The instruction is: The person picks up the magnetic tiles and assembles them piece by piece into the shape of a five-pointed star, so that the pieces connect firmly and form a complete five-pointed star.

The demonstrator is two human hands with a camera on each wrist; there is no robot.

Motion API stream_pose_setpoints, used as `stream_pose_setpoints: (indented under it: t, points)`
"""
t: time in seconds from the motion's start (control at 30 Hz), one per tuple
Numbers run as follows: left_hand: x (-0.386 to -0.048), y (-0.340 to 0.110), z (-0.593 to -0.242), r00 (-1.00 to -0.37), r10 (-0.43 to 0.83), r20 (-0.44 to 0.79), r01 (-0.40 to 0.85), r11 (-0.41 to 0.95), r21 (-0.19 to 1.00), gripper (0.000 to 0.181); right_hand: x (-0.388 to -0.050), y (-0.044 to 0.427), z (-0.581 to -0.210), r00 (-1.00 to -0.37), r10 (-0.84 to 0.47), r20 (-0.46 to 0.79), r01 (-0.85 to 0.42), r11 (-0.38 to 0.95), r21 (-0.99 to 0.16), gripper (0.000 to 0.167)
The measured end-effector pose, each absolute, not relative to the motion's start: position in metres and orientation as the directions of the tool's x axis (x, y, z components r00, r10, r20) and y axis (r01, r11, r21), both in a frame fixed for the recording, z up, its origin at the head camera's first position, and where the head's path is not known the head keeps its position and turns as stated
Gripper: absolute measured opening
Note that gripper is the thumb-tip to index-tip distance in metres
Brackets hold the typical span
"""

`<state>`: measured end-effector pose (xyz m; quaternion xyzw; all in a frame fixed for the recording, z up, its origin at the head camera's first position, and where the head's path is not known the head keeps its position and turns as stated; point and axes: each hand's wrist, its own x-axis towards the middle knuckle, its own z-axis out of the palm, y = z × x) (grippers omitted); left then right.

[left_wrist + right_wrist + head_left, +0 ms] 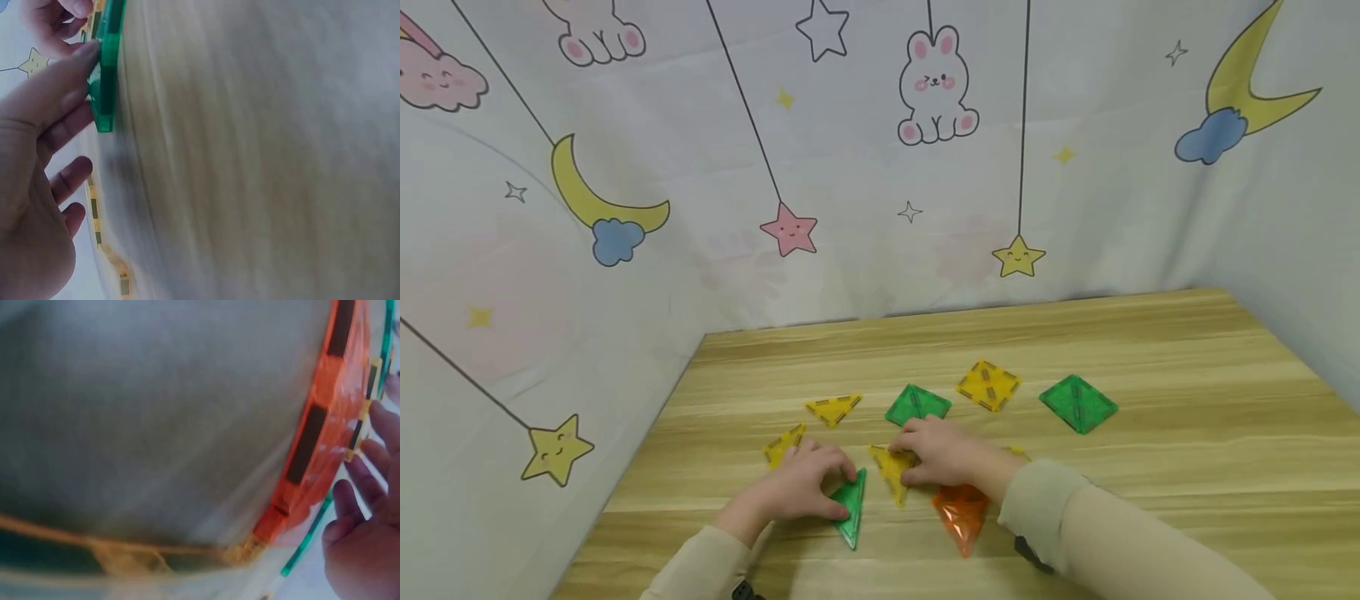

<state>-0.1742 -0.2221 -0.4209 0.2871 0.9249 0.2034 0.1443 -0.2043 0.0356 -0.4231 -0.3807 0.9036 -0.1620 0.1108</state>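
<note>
My left hand (805, 482) pinches a green triangular magnetic tile (854, 510) between thumb and fingers. In the left wrist view the green tile (110, 75) is seen edge-on at the fingertips, while the other fingers are bent loosely. Just to its right, my right hand (943, 454) holds a yellow triangular magnetic tile (889, 472) by its edges, low over the wooden table. An orange tile (962, 518) lies under the right wrist, partly covered by it. It appears large in the right wrist view as an orange edge (306, 444) with dark magnets.
Beyond the hands lie a yellow triangle (834, 409), green tiles (910, 405), a yellow diamond-shaped pair (988, 385) and a green pair (1078, 404). Another yellow tile (784, 445) is partly behind the left hand. A printed cloth (880, 275) hangs behind the wooden table (1187, 467).
</note>
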Motion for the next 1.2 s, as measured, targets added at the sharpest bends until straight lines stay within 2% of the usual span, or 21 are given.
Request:
stream_pose_setpoints:
  t: [0.27, 0.63, 0.83, 1.0, 1.2]
  points:
    - [-0.178, -0.215, -0.427, -0.837, 0.539, -0.093, 0.457, 0.782, 0.424, 0.038, -0.195, 0.030, -0.426, -0.694, -0.716, -0.076, -0.633, 0.658, -0.408, 0.042]
    - [-0.183, -0.209, -0.430, -0.841, 0.541, 0.002, 0.484, 0.751, 0.449, 0.034, -0.192, 0.026, -0.427, -0.705, -0.707, -0.054, -0.609, 0.642, -0.466, 0.038]
    - [-0.192, -0.238, -0.426, -0.916, 0.391, 0.091, 0.385, 0.792, 0.473, 0.029, -0.199, 0.026, -0.421, -0.741, -0.672, -0.015, -0.578, 0.649, -0.494, 0.039]
    - [-0.200, -0.253, -0.427, -0.959, 0.271, 0.079, 0.277, 0.851, 0.446, 0.038, -0.206, 0.026, -0.416, -0.748, -0.663, -0.009, -0.571, 0.650, -0.501, 0.041]
    - [-0.211, -0.248, -0.429, -0.961, 0.273, 0.033, 0.268, 0.901, 0.342, 0.053, -0.210, 0.024, -0.418, -0.742, -0.668, -0.058, -0.552, 0.658, -0.513, 0.043]
